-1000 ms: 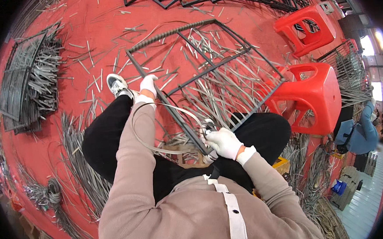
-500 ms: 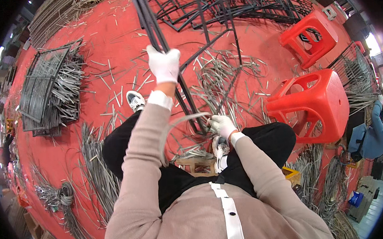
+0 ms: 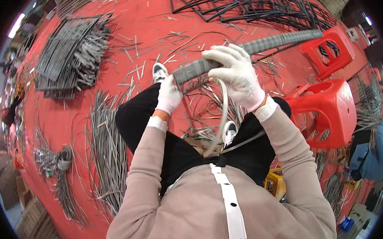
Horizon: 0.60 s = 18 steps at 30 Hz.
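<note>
A long frame bar wrapped in grey flat strip (image 3: 283, 40) slants across in front of me, its far end reaching toward the stools at the right. My left hand (image 3: 170, 95), in a white glove, is closed around its near left end. Also gloved, my right hand (image 3: 238, 77) curls over the bar, fingers above it and thumb below. From beside the right thumb a loose pale strip (image 3: 224, 106) hangs in a curve down to my lap. A thin dark bar of the frame shows below the wrapped one; the rest is hidden or blurred.
Two red plastic stools (image 3: 327, 111) stand at the right. Dark metal frames (image 3: 254, 4) lie heaped at the far side, stacked grey panels (image 3: 62, 55) at the far left. Bundled strips (image 3: 107, 146) and scattered offcuts cover parts of the red floor. Someone in blue (image 3: 371, 152) is at the far right.
The dark frame has swung from upright ahead of me to lying crosswise, its wrapped bar now facing me. My left hand came down nearer; my right hand rose onto the bar.
</note>
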Tool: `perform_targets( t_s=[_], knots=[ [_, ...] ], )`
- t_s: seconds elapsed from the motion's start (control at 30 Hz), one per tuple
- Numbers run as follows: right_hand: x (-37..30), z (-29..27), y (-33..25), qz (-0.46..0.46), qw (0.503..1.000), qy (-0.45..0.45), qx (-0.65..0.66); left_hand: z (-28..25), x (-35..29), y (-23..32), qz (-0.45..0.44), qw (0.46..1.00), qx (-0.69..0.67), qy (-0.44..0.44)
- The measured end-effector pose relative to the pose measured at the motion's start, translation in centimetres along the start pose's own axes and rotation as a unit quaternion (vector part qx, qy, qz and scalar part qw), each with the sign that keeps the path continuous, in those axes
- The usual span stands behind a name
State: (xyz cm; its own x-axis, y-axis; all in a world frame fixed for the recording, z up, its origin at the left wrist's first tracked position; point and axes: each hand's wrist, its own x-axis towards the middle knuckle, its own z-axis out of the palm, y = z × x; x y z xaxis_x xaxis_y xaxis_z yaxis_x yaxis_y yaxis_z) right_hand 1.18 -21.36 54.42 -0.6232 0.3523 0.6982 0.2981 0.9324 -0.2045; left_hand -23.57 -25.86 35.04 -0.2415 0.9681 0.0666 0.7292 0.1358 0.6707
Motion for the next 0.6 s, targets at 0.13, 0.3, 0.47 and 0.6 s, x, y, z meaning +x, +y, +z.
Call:
perform_targets(
  t_s=[0.13,0.3,0.47,0.6],
  knots=[
    [1.0,1.3,0.1,-0.023,1.0,0.001,-0.01,-7.7,-2.3,7.7,0.042,0.818,-0.571,0.056],
    [3.6,0.1,-1.3,0.002,0.998,-0.012,0.066,-10.5,-0.9,12.3,0.072,0.817,-0.57,0.058],
    [6.1,0.8,-1.9,0.122,0.969,-0.069,0.202,-10.8,-0.1,11.3,0.058,0.833,-0.549,0.034],
    [7.7,1.8,-1.1,0.119,0.966,-0.104,0.205,-11.0,-1.1,11.9,0.051,0.821,-0.568,0.031]
  ],
)
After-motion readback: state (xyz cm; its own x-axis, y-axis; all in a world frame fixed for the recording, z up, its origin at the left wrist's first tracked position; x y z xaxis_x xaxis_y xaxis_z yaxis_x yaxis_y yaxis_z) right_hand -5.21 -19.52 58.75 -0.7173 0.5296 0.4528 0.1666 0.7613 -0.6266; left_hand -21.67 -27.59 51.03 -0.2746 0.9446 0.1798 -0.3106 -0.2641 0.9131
